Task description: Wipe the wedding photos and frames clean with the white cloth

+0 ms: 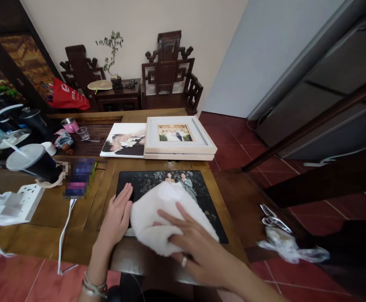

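Observation:
A dark photo panel (198, 197) with a wedding picture lies flat at the near edge of the wooden table (47, 222). A white fluffy cloth (157, 214) covers its lower middle. My right hand (198, 247), a ring on one finger, lies flat on the cloth with its fingers spread. Flat along the panel's left edge rests my left hand (117, 218), fingers together and stretched out, touching the cloth's side.
Behind the panel lie a white framed photo (178, 138) and a canvas print (124, 140). At the left are a power strip (16, 203) with cables, a phone (77, 178), a dark cup (33, 163) and a kettle (33, 117). Scissors (273, 220) and crumpled plastic (288, 247) lie right. Carved chairs (168, 73) stand by the wall.

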A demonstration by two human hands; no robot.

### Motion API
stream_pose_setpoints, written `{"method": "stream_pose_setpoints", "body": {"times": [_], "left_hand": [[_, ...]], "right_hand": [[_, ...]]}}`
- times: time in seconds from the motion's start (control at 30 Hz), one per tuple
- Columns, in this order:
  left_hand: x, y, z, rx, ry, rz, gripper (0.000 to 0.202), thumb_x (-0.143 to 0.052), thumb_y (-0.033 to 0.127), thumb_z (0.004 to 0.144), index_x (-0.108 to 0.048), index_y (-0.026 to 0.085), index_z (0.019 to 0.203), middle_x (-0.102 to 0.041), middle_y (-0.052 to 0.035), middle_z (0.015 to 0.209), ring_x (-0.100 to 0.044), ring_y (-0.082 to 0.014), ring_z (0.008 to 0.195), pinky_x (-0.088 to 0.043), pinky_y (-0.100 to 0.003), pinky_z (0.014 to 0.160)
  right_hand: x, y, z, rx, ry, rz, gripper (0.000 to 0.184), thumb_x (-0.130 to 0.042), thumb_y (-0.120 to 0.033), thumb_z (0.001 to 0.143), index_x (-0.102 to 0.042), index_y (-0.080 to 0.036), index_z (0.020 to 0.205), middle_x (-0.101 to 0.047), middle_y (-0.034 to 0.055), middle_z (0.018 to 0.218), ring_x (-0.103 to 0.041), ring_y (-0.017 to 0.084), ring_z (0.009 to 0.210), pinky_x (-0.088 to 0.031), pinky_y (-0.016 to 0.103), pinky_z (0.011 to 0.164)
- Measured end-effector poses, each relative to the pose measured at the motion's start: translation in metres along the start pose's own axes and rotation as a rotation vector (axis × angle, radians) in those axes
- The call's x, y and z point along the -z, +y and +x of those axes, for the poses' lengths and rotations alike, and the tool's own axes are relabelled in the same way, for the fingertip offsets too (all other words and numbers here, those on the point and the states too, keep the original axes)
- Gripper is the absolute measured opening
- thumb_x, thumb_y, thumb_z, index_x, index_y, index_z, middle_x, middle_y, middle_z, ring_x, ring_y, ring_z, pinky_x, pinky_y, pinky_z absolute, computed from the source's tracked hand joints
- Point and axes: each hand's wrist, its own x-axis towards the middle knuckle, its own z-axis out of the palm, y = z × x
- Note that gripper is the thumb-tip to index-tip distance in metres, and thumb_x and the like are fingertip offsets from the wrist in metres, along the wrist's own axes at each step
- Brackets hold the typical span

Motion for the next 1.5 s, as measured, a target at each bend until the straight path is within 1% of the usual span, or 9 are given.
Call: {"method": "stream_pose_setpoints", "body": {"times": [0.13,0.23,0.4,0.5,0.9,1.07,1.2,1.33,1.5], "left_hand": [[-0.005,-0.002,0.002,0.011,-0.015,0.111,0.043,-0.033,0.026,0.098,-0.041,0.02,0.141,-0.04,-0.0102,0.149,-0.032,-0.0205,0.141,-0.029,-0.049,0.111],[-0.007,-0.004,0.002,-0.007,0.007,0.12,0.043,-0.035,0.023,0.097,-0.044,0.02,0.139,-0.042,-0.0102,0.148,-0.033,-0.0206,0.14,-0.031,-0.049,0.11],[-0.008,-0.008,0.002,-0.034,0.061,0.119,0.04,-0.039,0.023,0.095,-0.051,0.019,0.134,-0.05,-0.0123,0.141,-0.042,-0.024,0.135,-0.035,-0.049,0.108],[-0.008,-0.01,0.002,-0.039,0.087,0.117,0.038,-0.042,0.023,0.094,-0.056,0.02,0.128,-0.057,-0.0121,0.135,-0.048,-0.0259,0.13,-0.037,-0.049,0.107],[-0.007,-0.005,0.003,-0.018,0.044,0.077,0.042,-0.039,0.022,0.096,-0.046,0.023,0.137,-0.044,-0.0095,0.146,-0.036,-0.0212,0.139,-0.033,-0.049,0.11],[-0.007,-0.005,0.002,-0.007,0.027,0.094,0.043,-0.038,0.022,0.096,-0.044,0.023,0.138,-0.043,-0.0092,0.147,-0.034,-0.0211,0.139,-0.032,-0.049,0.11],[-0.006,-0.004,0.002,-0.003,0.02,0.108,0.043,-0.037,0.022,0.097,-0.043,0.024,0.139,-0.043,-0.0087,0.148,-0.034,-0.0203,0.14,-0.032,-0.049,0.111],[-0.005,-0.003,0.003,-0.003,0.014,0.096,0.042,-0.037,0.023,0.097,-0.044,0.024,0.138,-0.043,-0.0087,0.148,-0.033,-0.0201,0.14,-0.031,-0.048,0.111],[-0.004,-0.001,0.004,-0.001,0.018,0.081,0.04,-0.038,0.024,0.097,-0.046,0.023,0.137,-0.043,-0.0095,0.147,-0.034,-0.0208,0.139,-0.032,-0.049,0.11]], "right_hand": [[0.004,0.027,0.004,-0.14,0.208,-0.087,0.025,-0.044,-0.01,0.084,-0.066,-0.017,0.095,-0.064,0.016,0.122,-0.034,0.03,0.137,-0.01,0.065,0.112],[0.006,0.038,0.037,-0.213,0.27,-0.061,0.027,-0.043,-0.016,0.089,-0.065,-0.018,0.104,-0.066,0.0138,0.118,-0.036,0.032,0.136,-0.011,0.069,0.109],[0.008,0.028,0.113,-0.188,0.262,0.063,0.027,-0.041,-0.025,0.095,-0.064,-0.022,0.11,-0.065,0.0073,0.124,-0.046,0.032,0.128,-0.011,0.068,0.108],[0.003,0.02,0.133,-0.139,0.266,0.076,0.027,-0.042,-0.028,0.096,-0.063,-0.023,0.111,-0.062,0.0046,0.128,-0.05,0.029,0.125,-0.009,0.064,0.11],[0.03,0.087,0.02,-0.308,0.403,-0.101,0.023,-0.041,-0.024,0.091,-0.062,-0.019,0.097,-0.068,0.013,0.116,-0.055,0.033,0.119,-0.012,0.066,0.11],[0.01,0.056,-0.026,-0.229,0.345,-0.213,0.016,-0.044,-0.015,0.085,-0.059,-0.019,0.084,-0.05,0.0188,0.139,-0.034,0.034,0.136,-0.014,0.069,0.11],[0.0,0.017,-0.059,-0.1,0.144,-0.133,0.017,-0.05,-0.009,0.077,-0.06,-0.021,0.083,-0.05,0.0108,0.141,-0.029,0.031,0.139,-0.012,0.067,0.112],[0.016,0.019,-0.067,-0.081,0.048,-0.04,0.017,-0.053,-0.011,0.077,-0.063,-0.023,0.083,-0.052,0.0068,0.139,-0.035,0.029,0.136,-0.021,0.057,0.114],[0.042,0.066,-0.032,-0.182,0.14,-0.048,0.018,-0.048,-0.02,0.088,-0.062,-0.023,0.076,-0.057,0.0082,0.134,-0.039,0.03,0.133,-0.018,0.057,0.114]]}}
